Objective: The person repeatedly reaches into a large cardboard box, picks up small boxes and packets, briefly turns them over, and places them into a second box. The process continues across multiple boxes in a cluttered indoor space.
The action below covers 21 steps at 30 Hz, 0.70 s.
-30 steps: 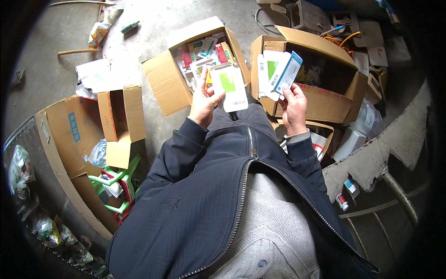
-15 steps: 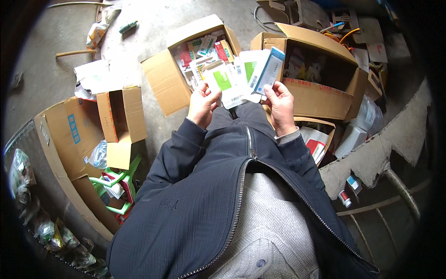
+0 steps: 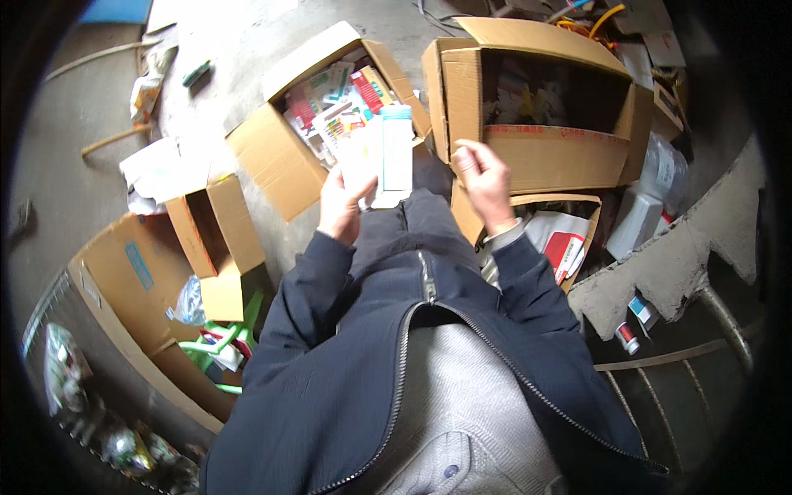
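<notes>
My left hand (image 3: 340, 205) is closed round several pale, flat cartons (image 3: 396, 153), held above my lap. The front one is white with a light blue edge, and glare washes out the one beside it. To the right, my right hand (image 3: 488, 183) is apart from the cartons. Its fingers are curled in towards the thumb and nothing shows in them. Just beyond the held cartons stands an open cardboard box (image 3: 276, 157) full of small printed packs (image 3: 334, 103), some red and white.
A larger open cardboard box (image 3: 553, 157) lies at the far right, with loose packs inside. Nearer is a low carton (image 3: 590, 219) holding a red-and-white pack. Tall cardboard boxes (image 3: 148, 256) and a green plastic frame (image 3: 247, 330) are on the left. A broken concrete ledge (image 3: 668, 272) borders the right.
The cartons that both hands held are now together in my left hand. My right hand has let go and moved away from them. The view has shifted a little.
</notes>
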Each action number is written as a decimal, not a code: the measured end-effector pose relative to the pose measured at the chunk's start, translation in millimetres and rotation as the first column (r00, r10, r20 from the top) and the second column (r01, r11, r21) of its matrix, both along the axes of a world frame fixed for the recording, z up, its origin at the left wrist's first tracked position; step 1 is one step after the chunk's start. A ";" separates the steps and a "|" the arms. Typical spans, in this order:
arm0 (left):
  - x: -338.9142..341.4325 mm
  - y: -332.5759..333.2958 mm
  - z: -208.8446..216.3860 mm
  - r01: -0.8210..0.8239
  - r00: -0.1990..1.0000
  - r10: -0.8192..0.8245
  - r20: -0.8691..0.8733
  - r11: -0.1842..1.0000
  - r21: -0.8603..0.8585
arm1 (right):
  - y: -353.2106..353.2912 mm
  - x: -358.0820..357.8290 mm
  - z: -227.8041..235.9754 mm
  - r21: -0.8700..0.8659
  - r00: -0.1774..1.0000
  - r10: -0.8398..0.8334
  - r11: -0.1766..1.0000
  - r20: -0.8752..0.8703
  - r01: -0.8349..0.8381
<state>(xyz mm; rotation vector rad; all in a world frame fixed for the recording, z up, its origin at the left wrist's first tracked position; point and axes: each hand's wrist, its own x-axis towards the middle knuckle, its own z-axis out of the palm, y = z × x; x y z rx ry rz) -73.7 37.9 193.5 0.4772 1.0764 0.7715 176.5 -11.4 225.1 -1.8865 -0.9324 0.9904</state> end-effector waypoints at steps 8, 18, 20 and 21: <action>-54.3 74.0 -130.0 0.067 0.888 -0.125 -0.443 0.987 -0.144 | 20.7 221.8 -113.7 -0.477 0.633 0.441 0.870 0.637 -0.125; 130.4 7.1 -91.4 0.688 0.659 -0.316 -0.682 0.619 0.378 | -87.9 250.5 -19.6 -0.682 0.586 0.746 0.609 0.317 -0.405; 188.1 -19.7 -67.7 0.819 0.570 -0.532 -0.626 0.316 0.478 | -119.5 250.4 -23.7 -0.789 0.656 0.753 0.434 0.052 -0.435; 215.1 -34.8 -62.8 0.865 0.480 -0.638 -0.602 0.233 0.443 | -131.4 251.0 -32.1 -0.775 0.691 0.722 0.418 -0.033 -0.474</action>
